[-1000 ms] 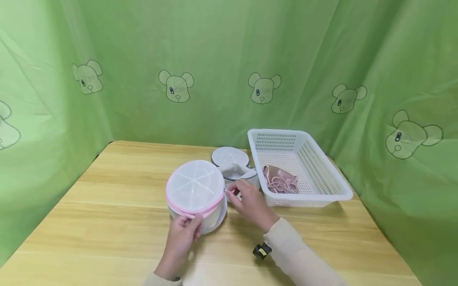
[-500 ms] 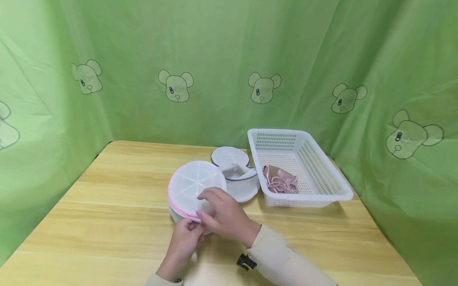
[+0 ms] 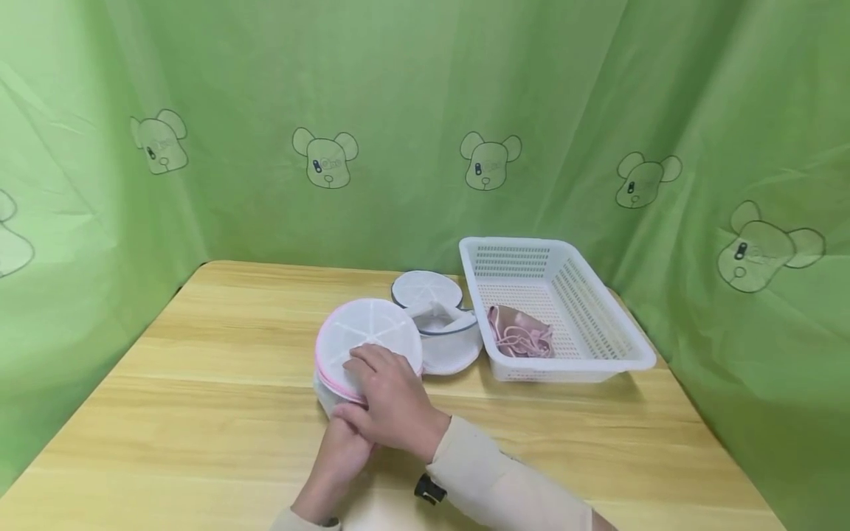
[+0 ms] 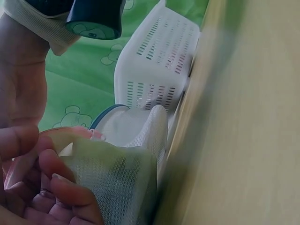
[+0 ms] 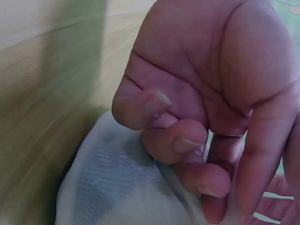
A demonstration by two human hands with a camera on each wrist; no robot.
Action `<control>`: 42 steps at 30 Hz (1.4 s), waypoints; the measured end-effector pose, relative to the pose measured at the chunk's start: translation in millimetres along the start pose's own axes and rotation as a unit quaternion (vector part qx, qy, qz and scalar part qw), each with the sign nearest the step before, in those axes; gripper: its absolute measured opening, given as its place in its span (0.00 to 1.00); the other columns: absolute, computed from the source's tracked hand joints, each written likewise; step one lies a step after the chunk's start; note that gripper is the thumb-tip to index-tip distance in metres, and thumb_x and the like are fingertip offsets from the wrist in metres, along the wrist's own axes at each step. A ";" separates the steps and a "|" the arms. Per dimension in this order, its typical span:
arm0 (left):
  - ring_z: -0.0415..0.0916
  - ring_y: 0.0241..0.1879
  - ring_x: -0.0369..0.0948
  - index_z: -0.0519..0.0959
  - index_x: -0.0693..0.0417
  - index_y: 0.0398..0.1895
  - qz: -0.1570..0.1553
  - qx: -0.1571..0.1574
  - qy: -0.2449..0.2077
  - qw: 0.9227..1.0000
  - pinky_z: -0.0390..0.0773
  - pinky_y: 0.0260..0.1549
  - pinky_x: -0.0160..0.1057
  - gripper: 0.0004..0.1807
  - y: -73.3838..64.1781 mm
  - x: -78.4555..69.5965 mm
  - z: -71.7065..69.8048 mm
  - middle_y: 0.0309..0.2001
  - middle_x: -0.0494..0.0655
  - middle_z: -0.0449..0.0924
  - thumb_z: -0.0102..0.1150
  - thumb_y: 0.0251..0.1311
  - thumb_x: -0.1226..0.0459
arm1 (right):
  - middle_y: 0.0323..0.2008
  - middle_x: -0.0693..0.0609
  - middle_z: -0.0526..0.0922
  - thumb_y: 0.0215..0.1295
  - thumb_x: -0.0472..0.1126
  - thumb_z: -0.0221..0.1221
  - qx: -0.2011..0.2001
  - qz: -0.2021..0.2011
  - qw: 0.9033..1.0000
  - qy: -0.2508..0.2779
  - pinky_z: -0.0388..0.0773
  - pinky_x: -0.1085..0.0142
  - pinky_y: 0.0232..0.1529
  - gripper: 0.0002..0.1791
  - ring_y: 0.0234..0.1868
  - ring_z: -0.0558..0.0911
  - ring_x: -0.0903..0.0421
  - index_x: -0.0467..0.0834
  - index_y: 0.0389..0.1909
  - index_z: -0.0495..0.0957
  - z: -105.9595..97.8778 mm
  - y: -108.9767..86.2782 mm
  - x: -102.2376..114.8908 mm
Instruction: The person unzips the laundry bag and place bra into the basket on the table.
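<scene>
A round white mesh laundry bag [image 3: 372, 324] with a pink zipper stands upright on the table. My left hand [image 3: 341, 450] grips its front edge; in the left wrist view that hand's curled fingers [image 4: 75, 197] lie against the mesh side. Crossing over it, my right hand [image 3: 392, 402] has its fingers bent above the lid and its thumb at the front rim. In the right wrist view, thumb and forefinger meet at the zipper edge, the zipper pull itself hidden. Directly behind stands a second mesh laundry bag [image 3: 451, 350] with a dark blue zipper, its round lid [image 3: 425, 287] folded back.
A white plastic basket [image 3: 598, 317] with slotted walls stands at the back right, close beside the second bag. Inside it lies a shiny pink drawstring pouch [image 3: 521, 332]. Green curtains [image 3: 398, 88] enclose the wooden table [image 3: 199, 383] at the back and sides.
My right hand has moved from the bag's right side, round to the front, and now overlaps my left hand. The bag has turned and shifted slightly right.
</scene>
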State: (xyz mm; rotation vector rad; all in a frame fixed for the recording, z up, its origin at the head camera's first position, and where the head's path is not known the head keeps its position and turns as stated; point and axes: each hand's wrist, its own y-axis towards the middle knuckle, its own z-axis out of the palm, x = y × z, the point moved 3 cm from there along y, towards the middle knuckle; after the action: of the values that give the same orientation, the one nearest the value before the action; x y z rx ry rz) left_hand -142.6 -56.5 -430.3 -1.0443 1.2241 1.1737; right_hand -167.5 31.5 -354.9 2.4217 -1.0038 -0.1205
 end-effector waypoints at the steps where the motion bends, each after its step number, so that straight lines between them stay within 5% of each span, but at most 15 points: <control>1: 0.63 0.17 0.35 0.71 0.61 0.37 0.002 0.001 -0.001 1.000 0.66 0.19 0.29 0.03 -0.3 -0.5 0.1 0.19 0.44 0.67 0.54 0.61 0.73 | 0.54 0.48 0.78 0.53 0.56 0.68 -0.001 0.002 1.000 -0.002 0.72 0.57 0.57 0.29 0.60 0.73 0.51 0.42 0.50 0.80 0.4 -0.2 -0.5; 9: 0.71 0.24 0.37 0.74 0.74 0.50 -0.008 -0.027 0.002 1.000 0.74 0.24 0.31 0.17 -0.9 -2.3 -2.8 0.29 0.46 0.77 0.56 0.56 0.75 | 0.48 0.48 0.81 0.55 0.46 0.68 -0.030 -0.023 0.999 -0.017 0.74 0.58 0.54 0.13 0.56 0.76 0.50 0.43 0.37 0.83 3.4 -2.0 -7.8; 14: 0.71 0.23 0.37 0.78 0.71 0.39 -0.009 -0.084 0.026 0.996 0.74 0.23 0.30 0.09 0.3 -4.5 -8.1 0.26 0.45 0.76 0.57 0.54 0.75 | 0.46 0.48 0.82 0.55 0.38 0.66 -0.038 -0.025 0.999 -0.012 0.77 0.57 0.50 0.02 0.56 0.77 0.50 0.45 0.27 0.83 5.7 -4.1 -12.6; 18: 0.68 0.19 0.36 0.78 0.68 0.33 -0.014 -0.134 0.015 0.991 0.70 0.18 0.28 0.04 -0.2 -6.8 -12.9 0.22 0.44 0.74 0.57 0.54 0.74 | 0.46 0.48 0.82 0.55 0.37 0.65 -0.040 -0.025 0.999 0.006 0.76 0.55 0.51 0.03 0.57 0.76 0.49 0.46 0.26 0.81 6.0 -5.8 -16.1; 23: 0.64 0.15 0.33 0.77 0.64 0.30 -0.015 -0.195 -0.045 0.980 0.65 0.14 0.26 0.01 -1.0 -10.0 -18.9 0.18 0.42 0.70 0.58 0.59 0.73 | 0.47 0.47 0.81 0.56 0.39 0.64 -0.031 -0.026 0.999 0.021 0.74 0.54 0.56 0.05 0.57 0.75 0.48 0.45 0.25 0.78 4.2 -8.6 -19.5; 28: 0.65 0.18 0.34 0.74 0.65 0.34 -0.009 -0.265 -0.090 0.960 0.67 0.15 0.27 0.03 -0.9 -11.0 -23.9 0.20 0.43 0.69 0.57 0.62 0.72 | 0.48 0.44 0.81 0.55 0.38 0.61 -0.020 -0.040 0.998 0.045 0.70 0.55 0.61 0.05 0.58 0.75 0.47 0.44 0.23 0.76 4.8 -11.1 -22.8; 35: 0.65 0.37 0.39 0.71 0.66 0.45 -0.012 -0.339 -0.073 0.938 0.72 0.32 0.28 0.10 -2.9 -7.9 -30.7 0.40 0.48 0.67 0.54 0.66 0.67 | 0.49 0.41 0.81 0.51 0.35 0.55 -0.001 -0.048 0.993 0.110 0.60 0.62 0.68 0.08 0.61 0.74 0.45 0.45 0.17 0.67 3.1 -13.7 -29.0; 39: 0.65 0.52 0.45 0.67 0.64 0.57 -0.022 -0.328 -0.070 0.942 0.74 0.47 0.31 0.18 -2.8 -7.7 -32.1 0.55 0.54 0.64 0.51 0.69 0.63 | 0.50 0.41 0.80 0.61 0.37 0.54 0.009 -0.043 0.991 0.125 0.60 0.63 0.68 0.13 0.62 0.73 0.46 0.44 0.16 0.69 1.8 -16.5 -33.1; 42: 0.54 0.68 0.52 0.61 0.63 0.66 -0.027 -0.304 -0.082 0.949 0.64 0.64 0.42 0.27 -2.9 -7.4 -32.2 0.70 0.59 0.53 0.50 0.70 0.58 | 0.50 0.43 0.81 0.66 0.39 0.53 0.011 -0.052 0.992 0.115 0.61 0.63 0.67 0.15 0.62 0.73 0.48 0.43 0.18 0.74 2.1 -17.8 -36.7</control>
State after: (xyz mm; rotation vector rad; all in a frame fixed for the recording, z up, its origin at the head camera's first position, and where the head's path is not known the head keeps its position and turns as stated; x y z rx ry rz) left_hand -143.6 -89.3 -425.6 -1.3824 0.7035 1.6091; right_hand -183.2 66.3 -369.4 2.4399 -0.7782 0.1320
